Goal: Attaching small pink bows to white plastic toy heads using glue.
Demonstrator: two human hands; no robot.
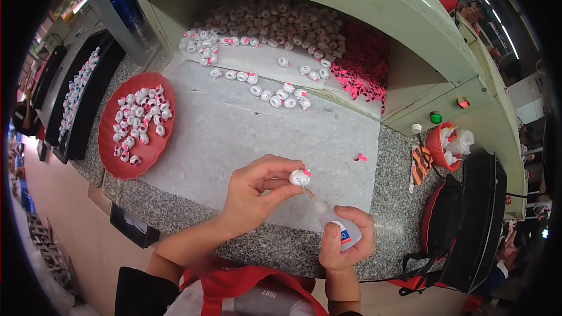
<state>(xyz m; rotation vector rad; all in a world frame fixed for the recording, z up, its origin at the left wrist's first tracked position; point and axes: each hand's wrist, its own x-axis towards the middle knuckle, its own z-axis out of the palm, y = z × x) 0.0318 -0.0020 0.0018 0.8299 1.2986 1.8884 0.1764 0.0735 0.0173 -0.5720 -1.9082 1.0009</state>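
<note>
1. White, pink-tipped small piece [300, 177] sits pinched between the curled fingertips of the left hand [254, 190].
2. Right hand [346, 240], just below and right of it, is wrapped shut around a glue bottle [335, 222], nozzle touching the piece.

Surroundings on a speckled grey table [398, 164]

A red plate [111, 140] loaded with small white pieces is seen at the left of the frame, and a black tray [93, 96] of similar pieces lies beyond it at the far left. A heap of white pieces [275, 20] and a heap of pink pieces [363, 64] are stored in the recess at the top. A green button [435, 117], a red button [462, 103] and a small red basket [448, 146] are found at the right.
</note>
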